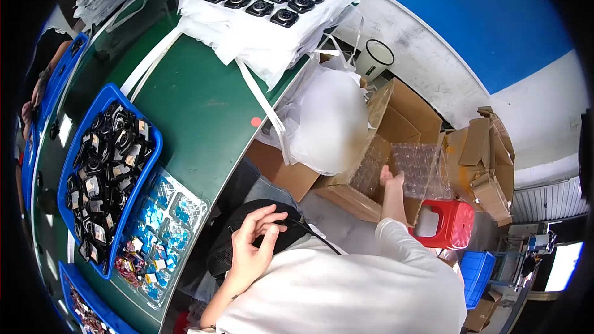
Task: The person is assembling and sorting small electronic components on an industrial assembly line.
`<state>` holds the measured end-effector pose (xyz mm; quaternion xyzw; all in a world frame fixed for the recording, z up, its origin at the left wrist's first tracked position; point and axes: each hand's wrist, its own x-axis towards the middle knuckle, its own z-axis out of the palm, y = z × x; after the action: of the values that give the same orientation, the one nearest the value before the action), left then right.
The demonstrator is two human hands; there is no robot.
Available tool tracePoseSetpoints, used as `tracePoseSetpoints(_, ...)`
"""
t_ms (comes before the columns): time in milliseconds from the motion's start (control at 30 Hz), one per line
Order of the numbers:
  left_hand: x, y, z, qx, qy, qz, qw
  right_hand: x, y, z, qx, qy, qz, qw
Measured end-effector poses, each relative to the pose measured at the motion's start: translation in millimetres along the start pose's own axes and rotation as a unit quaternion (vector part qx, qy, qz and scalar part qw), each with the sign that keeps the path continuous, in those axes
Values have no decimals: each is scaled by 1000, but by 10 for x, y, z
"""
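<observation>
My left hand [255, 244] is raised in front of my white shirt, palm turned inward. Its fingers are loosely curved and apart, with nothing between them. My right arm stretches out over an open cardboard box [349, 201]. At the end of it, my right hand [392, 178] has bent fingers against a clear bumpy plastic tray [422, 170], which stands up at the box's opening; the fingertips are partly hard to make out. Below my left hand is a black mesh bag [226, 241] with a strap.
On the green table [192, 96], a blue bin [158, 142] holds black camera-like parts beside a clear tray [201, 207] of small blue pieces. Similar black parts sit on a white foam stack [223, 25]. A red stool [461, 226] stands near the box. Another person's arm [46, 80] shows far left.
</observation>
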<state>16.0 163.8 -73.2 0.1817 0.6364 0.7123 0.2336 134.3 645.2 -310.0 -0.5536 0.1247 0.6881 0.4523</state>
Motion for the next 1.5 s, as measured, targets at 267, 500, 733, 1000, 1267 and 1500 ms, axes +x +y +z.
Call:
tracePoseSetpoints(267,-1,111,10,119,14,28,992,-1514,1831,783,-410,-401,-321,754)
tracePoseSetpoints(500,-227,268,-237,148,129,135,971,-3149,2611,832,-203,-652,-469,560)
tracePoseSetpoints(733,-773,556,-682,300,306,305,850,-4100,2953,320,-263,-847,-290,359)
tracePoseSetpoints(1000,-1562,787,-1201,400,571,244,675,-4851,3486,-127,-217,-930,-294,35)
tracePoseSetpoints(1267,-2697,1627,-1991,619,642,-117,438,-4776,3449,-185,-223,-894,-379,82)
tracePoseSetpoints(1500,-3219,1386,-2854,558,545,-273,562,-4629,3497,-175,-267,-888,-345,144)
